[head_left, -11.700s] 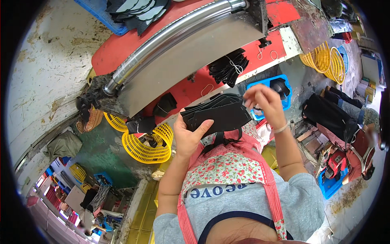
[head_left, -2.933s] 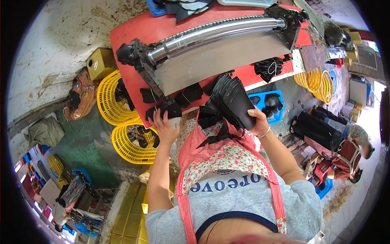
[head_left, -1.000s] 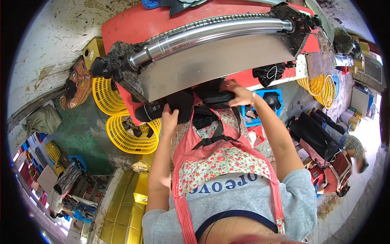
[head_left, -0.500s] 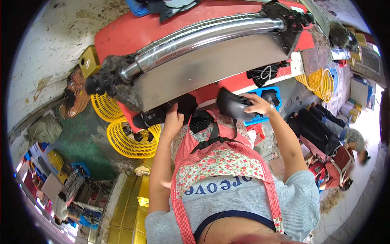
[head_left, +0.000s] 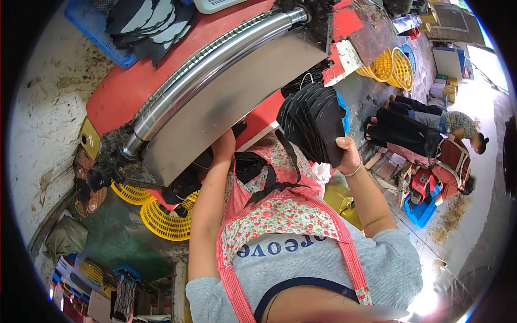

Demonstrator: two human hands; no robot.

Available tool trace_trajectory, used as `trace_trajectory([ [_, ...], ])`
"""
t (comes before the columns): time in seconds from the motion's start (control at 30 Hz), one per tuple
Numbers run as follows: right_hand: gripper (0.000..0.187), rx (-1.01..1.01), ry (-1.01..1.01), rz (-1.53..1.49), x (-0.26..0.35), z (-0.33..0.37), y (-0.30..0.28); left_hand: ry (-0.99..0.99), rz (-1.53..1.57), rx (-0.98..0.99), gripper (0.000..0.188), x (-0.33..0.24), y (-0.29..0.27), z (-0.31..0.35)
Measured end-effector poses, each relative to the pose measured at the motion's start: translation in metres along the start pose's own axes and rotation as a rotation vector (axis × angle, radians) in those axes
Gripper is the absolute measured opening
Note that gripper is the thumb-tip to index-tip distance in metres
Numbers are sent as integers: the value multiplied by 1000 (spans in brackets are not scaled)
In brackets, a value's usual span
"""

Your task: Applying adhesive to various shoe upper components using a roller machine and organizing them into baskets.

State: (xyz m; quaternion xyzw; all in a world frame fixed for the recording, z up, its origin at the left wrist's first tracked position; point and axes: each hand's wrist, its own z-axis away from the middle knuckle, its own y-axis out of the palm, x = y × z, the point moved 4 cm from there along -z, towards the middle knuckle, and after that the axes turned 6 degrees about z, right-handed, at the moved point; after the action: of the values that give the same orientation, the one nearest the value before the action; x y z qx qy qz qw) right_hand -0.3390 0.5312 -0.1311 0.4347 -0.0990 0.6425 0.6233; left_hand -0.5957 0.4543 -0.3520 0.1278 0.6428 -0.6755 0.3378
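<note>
My right hand [head_left: 351, 156] is closed on the lower corner of a thick stack of black flat cut pieces [head_left: 312, 121], fanned apart at their upper edges. The stack is raised beside the right end of the machine's metal plate [head_left: 231, 97]. My left hand [head_left: 223, 144] reaches in at the plate's near edge. Its fingers are hidden there, so their grip does not show. Dark pieces [head_left: 186, 185] lie beside my left forearm, partly covered. More black pieces [head_left: 249, 166] sit at my apron front, between my arms.
A chrome roller [head_left: 215, 64] spans the red machine table [head_left: 116, 99]. At the far left, a blue tray [head_left: 89, 29] stands near black pieces with white patches [head_left: 156, 21]. Yellow baskets [head_left: 164, 220] stand at lower left. Two people [head_left: 431, 140] are off to the right.
My view has turned and shifted. The black stack in my right hand is now raised and fanned out. My left hand has gone further in by the plate, hiding its fingers.
</note>
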Motion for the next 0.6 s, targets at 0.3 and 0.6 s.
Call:
trace_trajectory([
  [0.3,54,23,5,-16,5,12,27,260,129,70,38,-25,-62,55],
  [0.6,45,54,53,85,3,3,37,96,480,293,65,-68,-94,78],
])
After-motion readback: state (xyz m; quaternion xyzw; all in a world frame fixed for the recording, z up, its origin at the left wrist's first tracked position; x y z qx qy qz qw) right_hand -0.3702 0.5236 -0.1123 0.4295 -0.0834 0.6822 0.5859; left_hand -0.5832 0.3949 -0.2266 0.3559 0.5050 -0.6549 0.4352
